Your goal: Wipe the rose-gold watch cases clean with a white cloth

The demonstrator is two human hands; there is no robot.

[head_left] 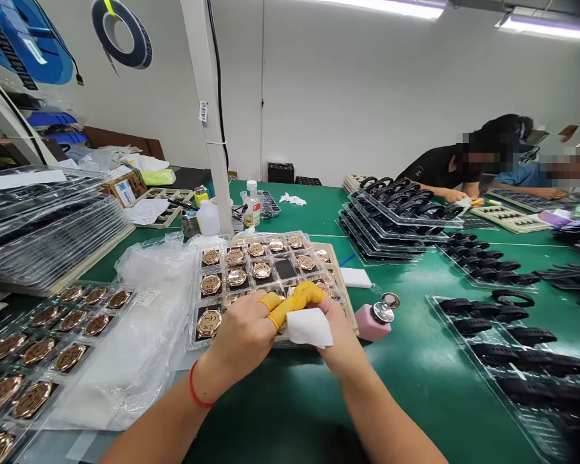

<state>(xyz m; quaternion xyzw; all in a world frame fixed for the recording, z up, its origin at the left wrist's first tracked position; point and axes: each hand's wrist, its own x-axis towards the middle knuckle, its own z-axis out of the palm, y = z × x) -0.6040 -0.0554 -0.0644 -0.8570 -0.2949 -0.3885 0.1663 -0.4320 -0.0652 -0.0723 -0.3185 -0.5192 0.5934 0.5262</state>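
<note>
My left hand [246, 328] and my right hand [341, 332] meet over the front of a clear plastic tray [192, 335], yellow finger cots on their fingertips. A folded white wipe [310, 327] hangs from my right hand, its fingers closed on it. The fingers of my left hand are bent and pressed against those of the right; whatever they grip is hidden behind them. Rose-gold round watch cases [209, 322] sit face down in the tray's compartments. One compartment [285, 268] at mid-tray shows its dark bottom. The tray rests on a beige tray [343, 290].
Right of the tray stands a pink pump bottle [374, 320]. More watch cases fill another tray [125, 298] at left, beside crumpled plastic wrap [140, 348]. Black watches lie in trays [473, 341] at right; stacked trays [367, 241] stand behind. A co-worker [444, 164] sits across the table.
</note>
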